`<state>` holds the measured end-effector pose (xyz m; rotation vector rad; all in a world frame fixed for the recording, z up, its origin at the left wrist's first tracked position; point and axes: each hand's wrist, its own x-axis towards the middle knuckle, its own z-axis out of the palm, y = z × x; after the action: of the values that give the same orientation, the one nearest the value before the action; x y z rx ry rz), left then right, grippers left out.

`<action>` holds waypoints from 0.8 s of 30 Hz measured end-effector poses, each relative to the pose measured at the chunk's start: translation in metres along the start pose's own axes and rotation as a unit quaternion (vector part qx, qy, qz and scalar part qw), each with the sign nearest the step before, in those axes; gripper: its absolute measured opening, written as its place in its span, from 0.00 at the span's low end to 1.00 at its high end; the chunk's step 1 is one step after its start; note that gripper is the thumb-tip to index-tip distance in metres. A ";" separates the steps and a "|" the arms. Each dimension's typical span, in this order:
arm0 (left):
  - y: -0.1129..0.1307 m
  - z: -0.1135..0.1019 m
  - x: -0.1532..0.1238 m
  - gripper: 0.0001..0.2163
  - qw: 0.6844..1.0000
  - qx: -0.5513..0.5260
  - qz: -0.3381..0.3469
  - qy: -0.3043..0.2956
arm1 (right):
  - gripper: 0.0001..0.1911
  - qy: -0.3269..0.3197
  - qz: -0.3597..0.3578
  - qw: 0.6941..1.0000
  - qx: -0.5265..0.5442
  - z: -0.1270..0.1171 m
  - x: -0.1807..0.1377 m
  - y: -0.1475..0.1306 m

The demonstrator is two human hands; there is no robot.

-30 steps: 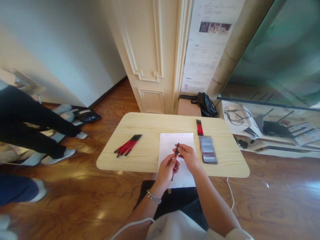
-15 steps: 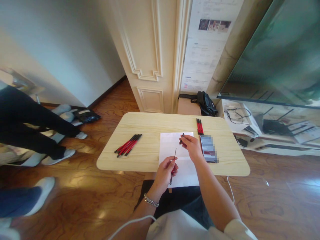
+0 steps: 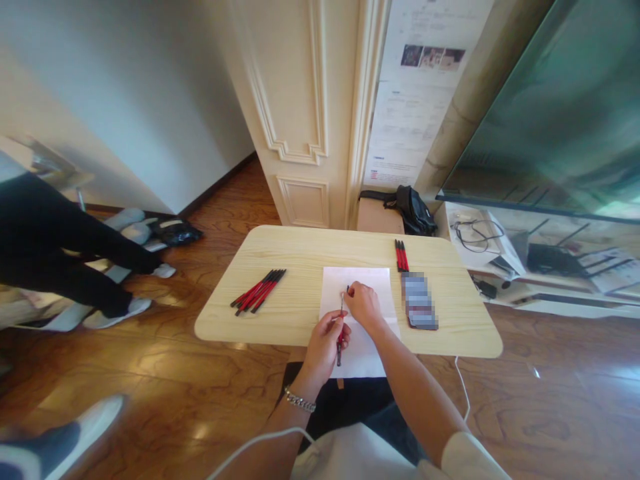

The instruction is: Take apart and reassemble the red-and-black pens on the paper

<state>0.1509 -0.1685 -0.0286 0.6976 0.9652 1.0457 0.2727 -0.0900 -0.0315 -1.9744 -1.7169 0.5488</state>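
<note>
My left hand (image 3: pixel 327 340) is closed around a red pen (image 3: pixel 339 355) with a black end, held nearly upright over a white sheet of paper (image 3: pixel 365 360). A thin refill (image 3: pixel 343 303) sticks out of the pen's upper end. Just above and to the right, my right hand (image 3: pixel 363 305) pinches a small black pen part (image 3: pixel 348 289), mostly hidden by the fingers, close to the refill's tip. Whether the two touch I cannot tell. Left of the paper lies a loose pile of red and black pens (image 3: pixel 260 291).
On the pale wooden table (image 3: pixel 310 248), a few red pens (image 3: pixel 401 256) lie side by side at the back right, above a phone (image 3: pixel 421 303). Behind the table sits a black bag (image 3: pixel 415 210). People's legs (image 3: pixel 85 260) show at the left.
My right hand has moved left and slightly down with the black pen part, to the refill's tip. My left hand still holds the pen. A person's foot at the lower left has shifted.
</note>
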 end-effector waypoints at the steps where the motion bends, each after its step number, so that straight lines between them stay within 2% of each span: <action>1: 0.000 0.000 0.001 0.16 1.000 0.001 0.001 0.000 | 0.09 0.005 -0.003 1.000 0.015 -0.004 -0.001 0.000; 5: -0.003 0.002 0.004 0.16 1.000 0.005 0.009 -0.005 | 0.18 0.017 -0.006 0.988 0.152 -0.019 -0.015 0.003; 8: -0.005 0.005 0.005 0.15 1.000 0.018 0.010 -0.007 | 0.17 -0.037 -0.019 0.964 0.264 -0.026 -0.031 0.006; 10: -0.008 0.008 0.005 0.15 1.000 0.023 0.008 -0.012 | 0.15 -0.064 -0.024 0.953 0.294 -0.028 -0.037 0.008; 13: -0.011 0.012 0.003 0.15 0.999 0.031 0.005 -0.032 | 0.15 -0.055 -0.002 0.952 0.301 -0.029 -0.034 0.012; 16: -0.013 0.012 0.000 0.14 0.998 0.049 0.003 -0.038 | 0.18 -0.027 0.036 0.964 0.260 -0.033 -0.018 0.018; 20: -0.014 0.010 -0.002 0.15 0.998 0.065 0.009 -0.019 | 0.16 -0.022 0.039 0.995 0.085 -0.034 -0.001 0.025; 24: -0.012 0.007 -0.001 0.15 0.998 0.068 0.010 -0.013 | 0.16 -0.049 0.046 0.996 -0.058 -0.024 0.002 0.025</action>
<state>0.1620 -0.1743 -0.0349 0.8337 1.0157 0.9928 0.3071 -0.0927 -0.0268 -2.1500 -1.7581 0.5982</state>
